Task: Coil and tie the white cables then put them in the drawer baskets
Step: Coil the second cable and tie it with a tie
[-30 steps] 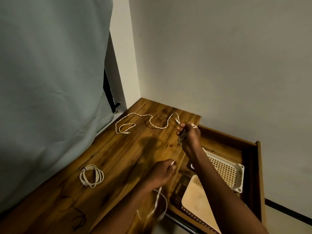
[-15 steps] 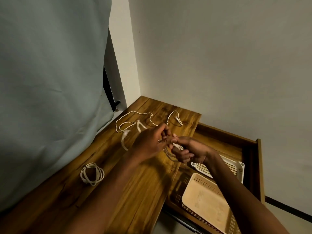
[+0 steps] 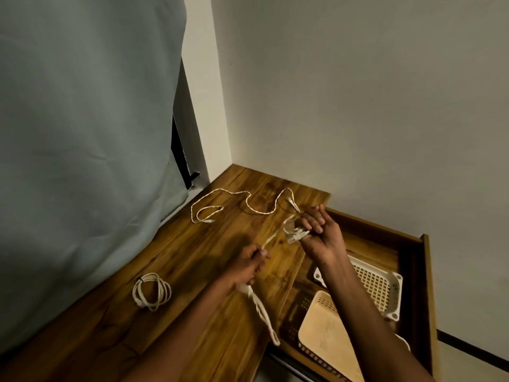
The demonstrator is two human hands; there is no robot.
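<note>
Now the hands have drawn apart from where they met half a second ago: the right hand [image 3: 321,234] pinches the started loops and connector of the cable in hand [image 3: 275,236], while the left hand [image 3: 249,264] grips its run, the slack hanging off the desk [image 3: 192,257]. Coiling looks barely begun. One tied coil [image 3: 151,292] and a loose cable [image 3: 234,204] lie on the desk; the drawer baskets [image 3: 385,285] hold no cables.

A dim corner of plain grey walls [image 3: 358,92], a pale curtain [image 3: 82,133] left, above a wooden desk [image 3: 192,271].
</note>
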